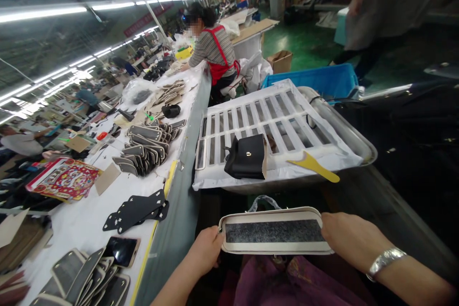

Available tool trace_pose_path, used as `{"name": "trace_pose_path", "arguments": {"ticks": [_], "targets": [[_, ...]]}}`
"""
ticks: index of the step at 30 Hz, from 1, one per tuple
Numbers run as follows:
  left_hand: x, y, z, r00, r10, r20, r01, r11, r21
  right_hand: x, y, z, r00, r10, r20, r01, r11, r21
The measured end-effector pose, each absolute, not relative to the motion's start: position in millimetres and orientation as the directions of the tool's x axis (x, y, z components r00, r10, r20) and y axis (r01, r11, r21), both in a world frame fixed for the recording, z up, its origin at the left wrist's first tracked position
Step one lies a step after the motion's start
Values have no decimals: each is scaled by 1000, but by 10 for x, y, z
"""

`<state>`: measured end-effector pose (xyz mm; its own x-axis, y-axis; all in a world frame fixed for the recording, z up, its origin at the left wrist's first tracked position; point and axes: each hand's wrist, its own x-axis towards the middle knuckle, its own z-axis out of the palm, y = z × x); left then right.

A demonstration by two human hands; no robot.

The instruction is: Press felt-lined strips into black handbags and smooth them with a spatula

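A white-edged bag [274, 247] with a dark grey panel along its upturned face is held level above my lap. My left hand [207, 250] grips its left end, fingers closed round the edge. At the right end my right hand [339, 235] holds it the same way, a silver bracelet on that wrist. A clear-wrapped handle sticks out at the bag's far side. Beyond it, a black bag [247, 157] rests on a white slotted rack [236, 114], with a yellow spatula-like tool [315, 166] to its right.
The long white table [82, 220] at left bears stacked grey panels [147, 146], black cut pieces [138, 210], a phone [122, 250] and a red printed box [66, 178]. A blue crate [315, 79] stands behind the rack. A person in a red apron [219, 52] sits farther along.
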<state>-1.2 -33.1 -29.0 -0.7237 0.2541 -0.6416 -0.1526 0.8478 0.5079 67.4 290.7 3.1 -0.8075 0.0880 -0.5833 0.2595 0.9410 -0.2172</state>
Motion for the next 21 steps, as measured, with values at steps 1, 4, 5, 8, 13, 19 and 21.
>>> {"name": "trace_pose_path", "arguments": {"ticks": [1, 4, 5, 8, 13, 19, 21], "targets": [[-15, -326, -300, -713, 251, -654, -166, 846, 506, 675, 2908, 26, -809, 91, -581, 257, 943, -211], [-28, -313, -322, -693, 252, -676, -191, 839, 509, 678, 2909, -3, -823, 96, -560, 242, 951, -193], [-34, -308, -324, -686, 254, -681, -199, 836, 512, 678, 2907, -13, -829, 89, -552, 229, 955, -189], [-60, -306, -305, -657, 267, -705, -228, 821, 523, 681, 2902, -28, -833, 58, -550, 183, 967, -176], [-129, -355, -225, -545, 381, -747, -257, 772, 582, 686, 2918, -3, -842, 59, -537, 188, 964, -189], [-102, -349, -238, -650, 345, -677, -146, 818, 557, 673, 2927, -9, -816, 78, -573, 230, 953, -198], [-77, -335, -264, -692, 319, -648, -111, 840, 531, 664, 2925, -20, -809, 89, -581, 240, 952, -189]]}}
